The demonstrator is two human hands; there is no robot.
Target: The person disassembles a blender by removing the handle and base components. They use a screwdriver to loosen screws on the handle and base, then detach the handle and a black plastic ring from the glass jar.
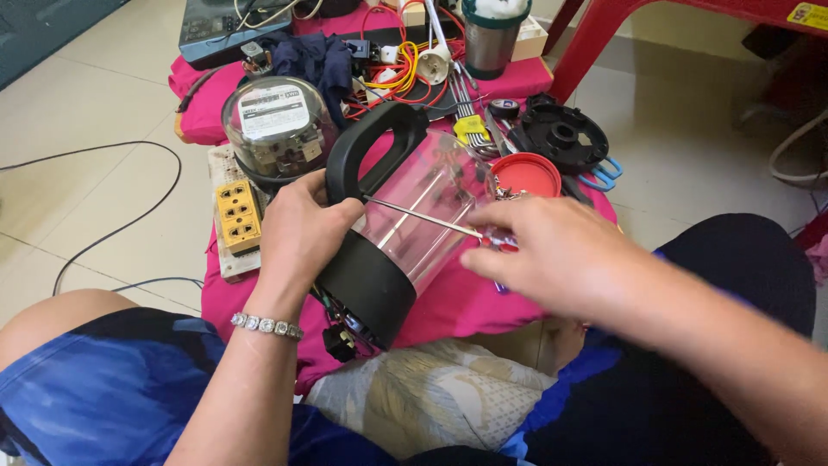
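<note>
Nearest to us lie the person's knees in blue patterned cloth [95,388], with a pale leaf-printed cushion [431,393] between them. Above these we see the left hand [302,233] closed on the upper black base of a clear plastic kettle jug with a black base and black loop handle [405,216], which lies tilted on its side across a magenta cloth [457,302] spread over the low surface. The right hand [552,250] is pinched on the red-and-clear grip of a thin steel-shafted screwdriver [423,217]; the shaft crosses the clear wall towards the handle root, though we cannot tell whether its tip sits in a screw. The hands are apart, each gripping its own object.

We judge the step in hand to be work on a fastener near the handle joint; the next move would call for a steady jug and a tip aligned square to the screw.

Outward, we note a round red lid [526,174], a black circular moulded part [562,134], a glass-domed electricity meter [276,125], a yellow socket block [238,216], tangled red and yellow wires [397,65] and a steel tumbler [492,39].
</note>
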